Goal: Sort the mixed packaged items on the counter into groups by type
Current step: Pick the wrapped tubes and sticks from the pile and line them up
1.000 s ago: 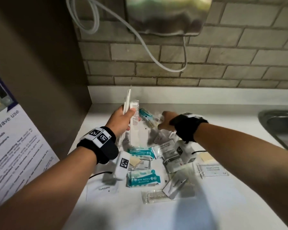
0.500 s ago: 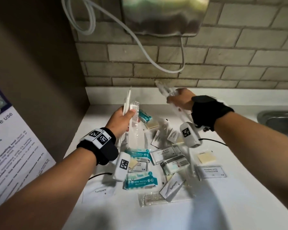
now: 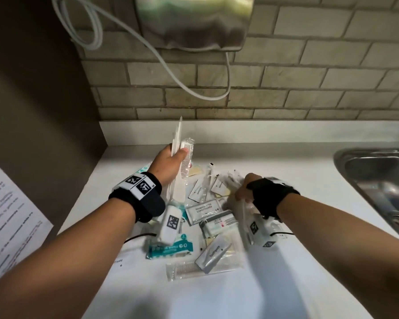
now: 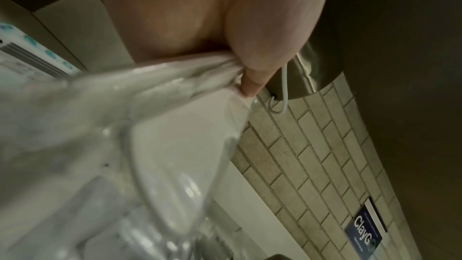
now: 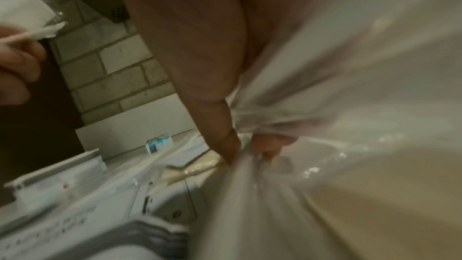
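My left hand (image 3: 171,161) is raised over the back left of the pile and grips wrapped white combs (image 3: 186,162) upright, thumb across them; the left wrist view shows their clear wrappers (image 4: 150,94) bunched under the thumb. My right hand (image 3: 244,192) is low over the pile's right side and pinches a long item in a clear plastic sleeve (image 3: 242,215); its wrap (image 5: 287,126) fills the right wrist view, blurred. On the white counter (image 3: 286,284) lie mixed packets: a shampoo sachet (image 3: 203,209), teal wipes pack (image 3: 169,247), toothpaste tube (image 3: 213,252), a bagged comb (image 3: 189,270).
A steel sink (image 3: 382,187) is set into the counter at the right. A metal dispenser (image 3: 194,21) with a looping white cable (image 3: 171,67) hangs on the brick wall. A brown panel with a printed notice (image 3: 9,215) borders the left side.
My right hand, raised toward the wall half a second ago with the clear-sleeved item, has dropped down to the pile's right side. The left hand stays up with the combs.
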Action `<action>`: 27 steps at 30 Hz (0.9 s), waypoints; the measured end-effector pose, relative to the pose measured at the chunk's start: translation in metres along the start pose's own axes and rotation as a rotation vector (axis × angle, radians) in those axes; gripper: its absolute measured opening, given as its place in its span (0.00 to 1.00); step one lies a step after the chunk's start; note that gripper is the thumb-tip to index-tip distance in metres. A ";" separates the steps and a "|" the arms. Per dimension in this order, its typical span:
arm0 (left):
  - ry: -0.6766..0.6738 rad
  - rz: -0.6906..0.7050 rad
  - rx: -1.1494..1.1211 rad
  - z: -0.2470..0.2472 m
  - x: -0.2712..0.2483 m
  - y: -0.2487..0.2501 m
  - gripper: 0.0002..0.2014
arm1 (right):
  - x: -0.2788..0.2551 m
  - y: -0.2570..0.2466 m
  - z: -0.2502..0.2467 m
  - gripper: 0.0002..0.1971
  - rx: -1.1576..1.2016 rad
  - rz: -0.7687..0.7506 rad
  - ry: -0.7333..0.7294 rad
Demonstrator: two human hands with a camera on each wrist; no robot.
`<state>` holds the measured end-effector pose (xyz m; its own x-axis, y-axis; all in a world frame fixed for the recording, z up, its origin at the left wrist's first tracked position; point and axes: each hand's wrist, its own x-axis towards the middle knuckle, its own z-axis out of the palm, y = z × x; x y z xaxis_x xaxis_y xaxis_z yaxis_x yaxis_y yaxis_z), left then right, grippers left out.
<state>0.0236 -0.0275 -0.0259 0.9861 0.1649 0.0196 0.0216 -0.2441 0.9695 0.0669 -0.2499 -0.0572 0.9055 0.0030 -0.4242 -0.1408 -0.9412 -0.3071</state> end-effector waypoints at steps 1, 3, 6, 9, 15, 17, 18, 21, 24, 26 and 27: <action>0.002 -0.003 0.005 0.005 -0.001 0.002 0.12 | 0.002 0.002 -0.001 0.10 0.032 0.010 0.009; 0.010 -0.020 0.000 0.011 -0.001 0.003 0.13 | 0.006 0.006 -0.004 0.10 0.168 0.013 0.041; 0.040 -0.047 -0.033 0.017 -0.001 0.001 0.07 | 0.015 0.009 -0.014 0.08 0.491 -0.028 0.071; 0.051 -0.084 -0.074 0.019 -0.004 0.001 0.06 | 0.021 0.000 -0.025 0.19 0.636 -0.036 0.048; 0.141 -0.107 0.001 0.011 -0.011 -0.003 0.15 | 0.028 -0.040 -0.020 0.15 0.288 -0.174 -0.009; 0.156 -0.098 0.018 0.004 -0.016 -0.008 0.15 | 0.033 -0.049 -0.014 0.15 0.275 -0.190 -0.013; 0.160 -0.097 0.011 0.001 -0.018 -0.010 0.15 | 0.032 -0.053 -0.013 0.14 0.290 -0.195 -0.041; 0.190 -0.101 -0.021 -0.005 -0.026 -0.015 0.16 | 0.042 -0.061 -0.004 0.17 0.363 -0.152 -0.191; 0.216 -0.129 -0.046 -0.016 -0.035 -0.018 0.18 | 0.048 -0.070 0.001 0.14 0.345 -0.149 -0.182; 0.235 -0.147 -0.048 -0.022 -0.041 -0.021 0.19 | 0.047 -0.075 0.000 0.09 0.330 -0.167 -0.174; 0.237 -0.150 -0.045 -0.024 -0.042 -0.024 0.17 | 0.047 -0.076 -0.001 0.09 0.324 -0.166 -0.161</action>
<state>-0.0228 -0.0055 -0.0440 0.9063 0.4160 -0.0738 0.1520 -0.1580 0.9757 0.1205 -0.1783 -0.0532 0.8559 0.2231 -0.4665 -0.1400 -0.7684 -0.6245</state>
